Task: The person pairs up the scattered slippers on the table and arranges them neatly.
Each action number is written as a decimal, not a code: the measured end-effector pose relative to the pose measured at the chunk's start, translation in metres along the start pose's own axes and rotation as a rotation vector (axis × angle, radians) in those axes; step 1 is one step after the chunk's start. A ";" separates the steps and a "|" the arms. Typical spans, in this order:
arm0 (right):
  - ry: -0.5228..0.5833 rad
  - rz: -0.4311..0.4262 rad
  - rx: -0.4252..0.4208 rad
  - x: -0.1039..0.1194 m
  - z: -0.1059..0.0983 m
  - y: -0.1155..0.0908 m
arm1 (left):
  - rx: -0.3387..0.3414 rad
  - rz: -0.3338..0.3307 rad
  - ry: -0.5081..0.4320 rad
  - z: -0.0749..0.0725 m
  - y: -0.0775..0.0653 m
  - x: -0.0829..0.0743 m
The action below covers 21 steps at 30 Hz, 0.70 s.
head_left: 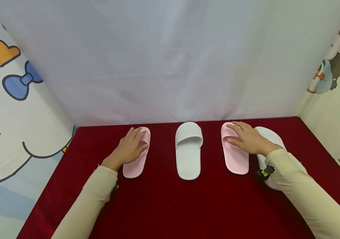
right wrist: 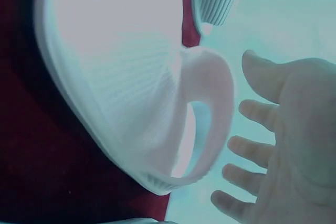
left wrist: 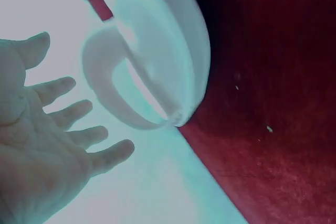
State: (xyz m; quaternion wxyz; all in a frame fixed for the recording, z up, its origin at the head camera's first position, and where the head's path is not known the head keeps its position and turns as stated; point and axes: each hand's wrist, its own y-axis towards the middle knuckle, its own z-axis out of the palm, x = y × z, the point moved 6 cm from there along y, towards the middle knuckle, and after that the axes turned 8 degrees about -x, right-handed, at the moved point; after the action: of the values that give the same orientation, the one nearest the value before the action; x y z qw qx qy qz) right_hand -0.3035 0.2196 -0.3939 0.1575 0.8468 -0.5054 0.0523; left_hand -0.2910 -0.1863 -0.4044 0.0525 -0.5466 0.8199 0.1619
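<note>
My left hand hovers over the left pink slipper, hiding part of its strap in the head view. Seen from the left wrist, the fingers are spread and nearly straight, with a gap between them and the slipper's strap. At the right, my right hand overlaps the strap end of the other pink slipper. The right wrist view shows its fingers apart and extended, beside that slipper's strap. Neither hand holds anything.
Between the pink slippers lies a white slipper. A second white slipper lies at the right, partly covered by my right forearm. All rest on a dark red cloth. A pale curtain stands behind, with printed panels at both sides.
</note>
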 end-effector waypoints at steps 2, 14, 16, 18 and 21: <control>0.002 0.031 0.018 -0.006 0.003 0.004 | 0.020 -0.013 -0.011 0.003 0.007 0.007; 0.039 0.073 0.072 -0.016 0.013 0.005 | 0.139 -0.079 -0.166 0.015 0.014 0.027; 0.045 0.053 0.065 -0.014 0.013 0.002 | 0.117 -0.051 -0.152 0.014 0.012 0.025; 0.047 0.032 0.057 -0.011 0.014 -0.001 | 0.103 -0.033 -0.148 0.013 0.008 0.024; 0.034 -0.005 0.034 -0.005 0.014 -0.007 | 0.088 -0.009 -0.133 0.013 0.001 0.021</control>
State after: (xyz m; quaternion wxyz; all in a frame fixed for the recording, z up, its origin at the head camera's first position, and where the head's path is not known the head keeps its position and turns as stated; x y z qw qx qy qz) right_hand -0.3006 0.2229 -0.4100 0.1517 0.8496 -0.4996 0.0752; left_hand -0.3018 -0.2001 -0.4220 0.1315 -0.5353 0.8186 0.1616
